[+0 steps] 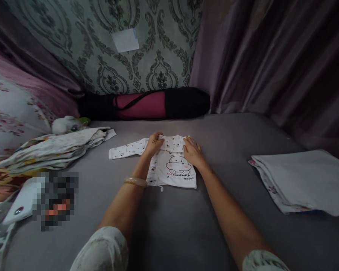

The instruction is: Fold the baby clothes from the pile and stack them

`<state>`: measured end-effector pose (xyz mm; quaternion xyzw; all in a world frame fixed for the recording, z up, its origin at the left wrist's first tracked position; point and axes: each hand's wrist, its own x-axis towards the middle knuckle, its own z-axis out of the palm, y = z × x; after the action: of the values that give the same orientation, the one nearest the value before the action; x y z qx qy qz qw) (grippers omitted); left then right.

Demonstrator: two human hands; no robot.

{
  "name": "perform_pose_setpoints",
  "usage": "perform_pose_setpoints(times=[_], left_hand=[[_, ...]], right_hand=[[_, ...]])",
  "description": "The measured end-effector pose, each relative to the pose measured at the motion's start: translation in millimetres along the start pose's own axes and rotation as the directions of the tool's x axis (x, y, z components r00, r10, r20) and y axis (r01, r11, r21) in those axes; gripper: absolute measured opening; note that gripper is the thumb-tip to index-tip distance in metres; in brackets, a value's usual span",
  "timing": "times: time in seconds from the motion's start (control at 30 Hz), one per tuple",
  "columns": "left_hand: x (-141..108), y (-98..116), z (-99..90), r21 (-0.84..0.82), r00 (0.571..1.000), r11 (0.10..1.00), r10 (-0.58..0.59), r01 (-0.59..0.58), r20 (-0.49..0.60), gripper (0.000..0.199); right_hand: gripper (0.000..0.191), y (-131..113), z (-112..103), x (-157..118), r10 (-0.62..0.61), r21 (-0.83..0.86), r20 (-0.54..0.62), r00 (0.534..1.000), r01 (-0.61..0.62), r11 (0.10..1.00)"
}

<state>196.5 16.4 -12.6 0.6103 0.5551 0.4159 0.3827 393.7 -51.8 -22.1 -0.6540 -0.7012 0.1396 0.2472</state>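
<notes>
A small white baby shirt (178,178) lies on the grey bed sheet, with a cartoon hippo and lettering on its front. Its left-hand sleeve (127,149), dotted with little prints, stretches out flat to the left. Across the upper chest runs a folded-over printed layer (173,143). My left hand (154,145) is at the shirt's upper left shoulder, thumb and fingers curled on the cloth. On the opposite upper edge rests my right hand (192,151), its fingers lying on the fabric. A short tie string (161,188) hangs out at the hem.
A stack of folded white cloth (305,180) lies at right. Rumpled clothes (56,146), a white plush toy (64,125) and a white device with a cable (22,203) are at left. A long black-and-pink bag (141,105) lies along the wall.
</notes>
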Motion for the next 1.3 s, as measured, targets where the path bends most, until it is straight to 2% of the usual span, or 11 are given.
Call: perform_pose_setpoints(times=[0.13, 0.3, 0.5, 0.67, 0.77, 0.83, 0.93, 1.03, 1.13, 1.3], left_hand=[[-4.9, -7.7, -6.2, 0.128, 0.998, 0.992, -0.01, 0.016, -0.054, 0.04], [-16.5, -15.5, -10.1, 0.371, 0.988, 0.922, 0.142, -0.108, -0.064, 0.037], [-21.1, -25.9, -4.1, 0.434, 0.978, 0.888, 0.198, -0.152, -0.062, 0.039], [-22.3, -24.6, 4.1, 0.467, 0.975, 0.879, 0.179, -0.098, -0.132, 0.037], [-29.9, -18.4, -0.2, 0.463, 0.976, 0.886, 0.136, -0.042, -0.172, 0.041], [-39.0, -15.2, -9.2, 0.456, 0.973, 0.888, 0.148, -0.052, -0.178, 0.044], [-56.4, -14.6, -25.0, 0.447, 0.966, 0.887, 0.202, -0.113, -0.159, 0.042], [-73.7, -16.9, -31.9, 0.445, 0.969, 0.883, 0.219, -0.149, -0.111, 0.036], [-87.3, -18.4, -28.1, 0.453, 0.965, 0.865, 0.26, -0.215, -0.04, 0.034], [-98.4, -19.2, -20.3, 0.483, 0.941, 0.81, 0.315, -0.334, 0.122, 0.034]], right_hand=[[0.054, 0.7, 6.8, -7.0, -0.057, -0.166, 0.07, 0.996, 0.068, 0.984], [0.056, 1.9, 3.7, -8.8, -0.05, -0.231, 0.086, 0.995, 0.068, 0.971], [0.058, 2.6, 2.6, -7.7, 0.021, -0.242, 0.096, 0.995, 0.003, 0.97], [0.058, 4.5, 1.7, -6.5, 0.027, -0.246, 0.119, 0.993, 0.003, 0.969], [0.058, 6.8, -1.5, -7.2, 0.018, -0.25, 0.136, 0.991, 0.017, 0.968], [0.058, 8.1, -4.1, -6.9, 0.015, -0.251, 0.155, 0.988, 0.025, 0.968], [0.056, 4.4, -6.5, -3.1, 0.002, -0.287, 0.15, 0.989, 0.041, 0.957], [0.056, -8.6, -3.8, 3.5, -0.077, -0.33, 0.116, 0.99, 0.112, 0.937], [0.06, -22.2, 4.2, 8.3, -0.108, -0.341, 0.11, 0.988, 0.139, 0.93], [0.064, -21.8, 19.3, 8.6, -0.033, -0.397, 0.064, 0.997, 0.056, 0.916]])
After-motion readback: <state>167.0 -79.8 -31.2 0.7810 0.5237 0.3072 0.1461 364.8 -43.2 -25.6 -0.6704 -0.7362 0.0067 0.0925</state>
